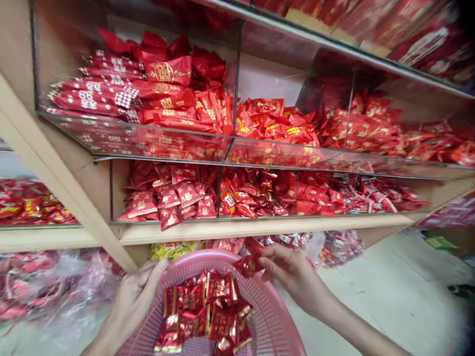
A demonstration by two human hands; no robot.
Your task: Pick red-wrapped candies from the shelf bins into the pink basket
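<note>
Above pink basket [208,257], rim in left grip [139,291], red candy packet [248,265] tight in right grip [293,274].

pink mesh basket [274,316]; red-gold foil sweets [208,306]; red packets [178,193], gold motifs; yellow packets [168,249]

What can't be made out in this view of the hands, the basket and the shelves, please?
All in the head view:
- The pink basket: near side cut off by the bottom edge.
- The red packet in the right hand: print blurred, unreadable.
- The left hand on the basket's rim: forearm cut off by the bottom edge.
- The top shelf: goods blurred, cut off by the top edge.
</note>
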